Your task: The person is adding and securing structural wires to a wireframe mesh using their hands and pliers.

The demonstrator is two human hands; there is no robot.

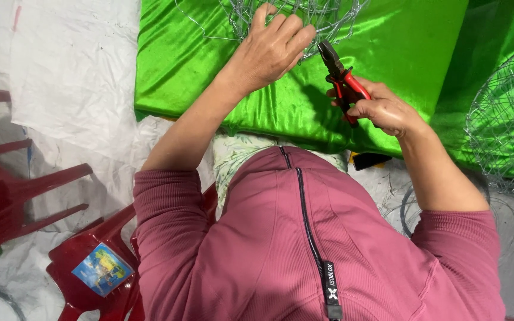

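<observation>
Two red plastic chairs (84, 267) stand at left, one bearing a square blue-and-yellow sticker (102, 268). Left hand (269, 50) fingers grasp the thin wire mesh frame (304, 15) lying on glossy green cloth (388, 41). Right hand (382, 110) fingers clench red-handled pliers (340, 77), their tip just beside the mesh.

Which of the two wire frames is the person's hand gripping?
The wire frame at the top centre, on the green cloth: the left hand grips it. The other wire frame, at the right edge, lies untouched.
</observation>
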